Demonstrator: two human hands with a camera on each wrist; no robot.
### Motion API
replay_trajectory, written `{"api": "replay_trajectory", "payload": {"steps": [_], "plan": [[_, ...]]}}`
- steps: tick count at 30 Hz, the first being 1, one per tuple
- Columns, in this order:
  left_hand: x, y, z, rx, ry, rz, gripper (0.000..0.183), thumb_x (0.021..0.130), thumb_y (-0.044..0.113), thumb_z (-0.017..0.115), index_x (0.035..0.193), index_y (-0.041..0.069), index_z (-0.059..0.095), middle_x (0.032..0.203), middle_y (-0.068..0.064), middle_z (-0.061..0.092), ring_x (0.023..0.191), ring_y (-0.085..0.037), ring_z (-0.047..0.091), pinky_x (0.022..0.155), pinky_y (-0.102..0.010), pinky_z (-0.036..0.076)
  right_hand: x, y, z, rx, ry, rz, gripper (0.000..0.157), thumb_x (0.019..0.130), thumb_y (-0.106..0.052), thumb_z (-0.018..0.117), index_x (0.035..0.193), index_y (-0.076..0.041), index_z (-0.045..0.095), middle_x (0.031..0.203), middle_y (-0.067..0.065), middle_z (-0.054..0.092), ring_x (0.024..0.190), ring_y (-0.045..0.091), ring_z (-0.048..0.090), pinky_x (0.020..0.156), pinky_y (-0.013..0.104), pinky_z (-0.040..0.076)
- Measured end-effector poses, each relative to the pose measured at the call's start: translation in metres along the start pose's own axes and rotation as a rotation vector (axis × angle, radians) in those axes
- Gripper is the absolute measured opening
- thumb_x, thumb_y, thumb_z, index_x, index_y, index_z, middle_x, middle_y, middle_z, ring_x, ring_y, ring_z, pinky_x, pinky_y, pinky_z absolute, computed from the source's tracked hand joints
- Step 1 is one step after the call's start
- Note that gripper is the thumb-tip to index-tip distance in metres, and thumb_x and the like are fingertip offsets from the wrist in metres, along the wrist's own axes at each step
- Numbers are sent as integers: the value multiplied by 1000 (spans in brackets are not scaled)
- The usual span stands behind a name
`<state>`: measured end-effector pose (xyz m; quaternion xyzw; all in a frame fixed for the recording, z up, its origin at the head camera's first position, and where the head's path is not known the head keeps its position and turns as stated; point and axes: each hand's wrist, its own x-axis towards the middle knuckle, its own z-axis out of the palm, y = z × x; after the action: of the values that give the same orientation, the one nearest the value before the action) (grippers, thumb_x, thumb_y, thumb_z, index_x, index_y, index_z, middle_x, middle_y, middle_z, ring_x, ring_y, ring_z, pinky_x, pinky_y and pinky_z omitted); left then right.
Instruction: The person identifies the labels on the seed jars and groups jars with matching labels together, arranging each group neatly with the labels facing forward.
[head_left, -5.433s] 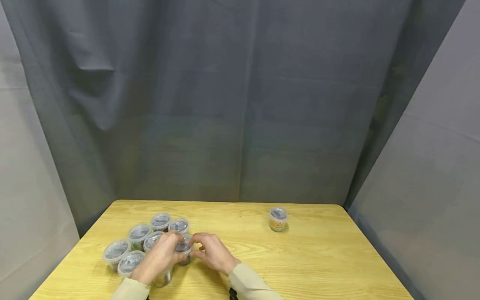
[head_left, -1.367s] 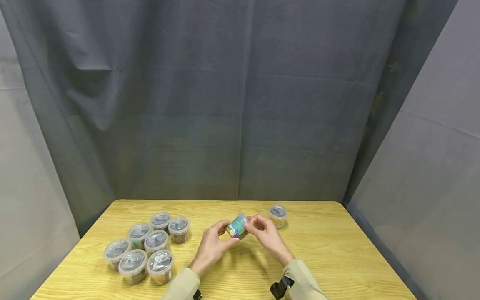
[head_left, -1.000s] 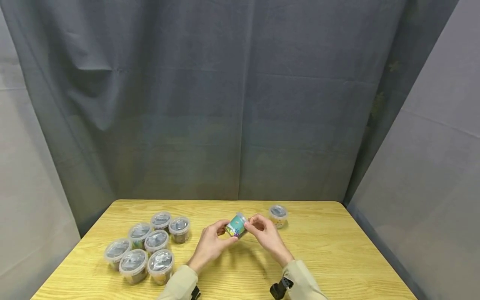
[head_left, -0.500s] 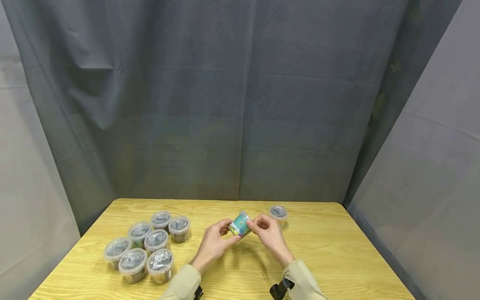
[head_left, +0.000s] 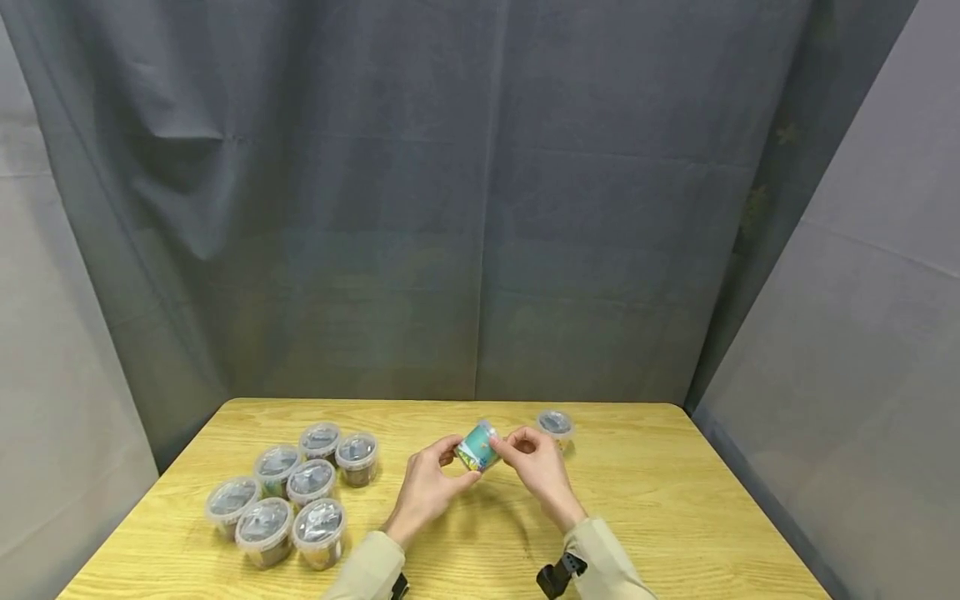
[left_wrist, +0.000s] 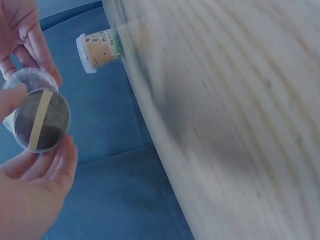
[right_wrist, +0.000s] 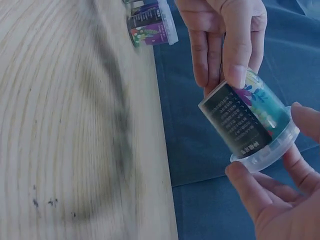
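A small plastic tub (head_left: 477,447) with a teal picture label and a clear lid (right_wrist: 272,152) is held tilted above the table. My left hand (head_left: 426,490) grips its body near the base, with the thumb (right_wrist: 236,65) pressed along the label in the right wrist view. At the other end, my right hand (head_left: 542,475) holds the rim of the lid between its fingertips. The lid is on the tub. The tub's round dark underside (left_wrist: 42,120), crossed by a pale strip, faces the left wrist camera.
Several lidded tubs (head_left: 318,523) stand grouped on the left of the wooden table (head_left: 675,533). Another single tub (head_left: 555,423) stands at the back, just behind my right hand. A grey curtain (head_left: 480,208) hangs beyond the far edge.
Since the oldest frame, a tub has been lifted from the left group, brought right to the table's middle and tilted. Over the last second both hands have barely moved.
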<state>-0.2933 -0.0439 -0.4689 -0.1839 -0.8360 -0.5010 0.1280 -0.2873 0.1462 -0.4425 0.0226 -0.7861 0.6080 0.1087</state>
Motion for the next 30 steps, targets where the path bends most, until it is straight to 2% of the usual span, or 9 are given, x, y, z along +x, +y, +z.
{"api": "replay_trajectory", "payload": {"steps": [6, 11, 14, 17, 20, 22, 24, 30], "plan": [[2, -1, -3, -59, -57, -20, 60, 79, 25, 82, 130, 4, 59, 119, -16, 69, 108, -33, 67, 95, -47, 54, -1, -1, -3, 20, -10, 7, 30, 85, -30, 78, 84, -5, 62, 96, 7, 68, 85, 12, 61, 77, 27, 53], [2, 2, 0, 9, 1, 33, 57, 76, 20, 85, 126, 5, 62, 117, -14, 70, 105, -31, 68, 93, -47, 55, 1, -3, -2, 42, -3, 24, 27, 85, -27, 78, 89, -3, 66, 91, 7, 68, 81, 13, 61, 79, 35, 56], [2, 5, 2, 57, 32, 78, 55, 75, 18, 86, 124, 6, 63, 117, -13, 69, 104, -30, 68, 92, -45, 56, 1, -3, -4, 42, 5, 40, 27, 85, -28, 78, 89, -4, 66, 91, 6, 68, 81, 13, 61, 80, 35, 56], [3, 5, 1, 43, -7, 79, 55, 80, 26, 82, 127, 7, 62, 120, -12, 69, 107, -29, 67, 93, -43, 56, 0, -5, -7, 40, 8, 46, 27, 85, -28, 78, 88, -4, 65, 98, 7, 69, 88, 13, 62, 84, 34, 55], [5, 3, -1, -30, -72, 30, 58, 84, 34, 78, 132, 7, 59, 121, -13, 68, 109, -29, 66, 95, -44, 55, 0, -6, -9, 42, -7, 49, 24, 87, -22, 76, 88, -2, 64, 109, 10, 69, 96, 17, 63, 90, 38, 55], [6, 2, 0, -59, -86, 4, 58, 84, 34, 78, 132, 7, 59, 119, -12, 68, 108, -29, 66, 95, -45, 55, -1, -7, -10, 47, -17, 50, 21, 88, -19, 75, 89, -1, 63, 112, 12, 68, 98, 18, 64, 92, 40, 54], [5, 2, 2, -53, -70, 5, 57, 83, 31, 80, 131, 6, 60, 118, -12, 69, 106, -28, 67, 95, -46, 55, -2, -7, -10, 52, -22, 50, 20, 88, -18, 75, 91, -1, 64, 110, 12, 69, 96, 17, 63, 91, 39, 54], [3, 6, 11, 101, 42, 97, 53, 77, 20, 84, 124, 6, 63, 114, -10, 70, 101, -24, 67, 88, -43, 57, -3, -7, -9, 3, 10, 50, 27, 85, -30, 78, 92, -6, 68, 95, 6, 68, 83, 12, 59, 78, 28, 49]]}}
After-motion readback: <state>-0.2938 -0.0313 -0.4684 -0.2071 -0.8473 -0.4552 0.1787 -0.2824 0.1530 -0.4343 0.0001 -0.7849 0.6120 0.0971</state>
